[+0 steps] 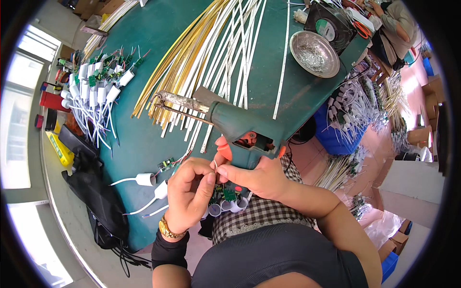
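Note:
My right hand (pixel 264 178) is wrapped round the grip of a dark green soldering gun (pixel 240 122) with an orange trigger. The gun's tip points left over the table. My left hand (pixel 189 189) pinches a thin wire (pixel 215 166), and my right thumb meets it there. Below my hands, small green circuit boards (pixel 229 194) and white plastic sleeves (pixel 214 210) rest on my lap, partly hidden. Beside my left hand lie two white sleeves with cables (pixel 145 179) and a small circuit board (pixel 166 164).
Long white and yellow strips (pixel 201 62) fan across the green table (pixel 144 139). A cluster of boards with cabled sleeves (pixel 96 91) lies left, near a black bag (pixel 91 197). A metal bowl of scraps (pixel 314 55) sits by a fan (pixel 331 26). A blue bin (pixel 331 137) stands right; another person (pixel 401 29) is beyond.

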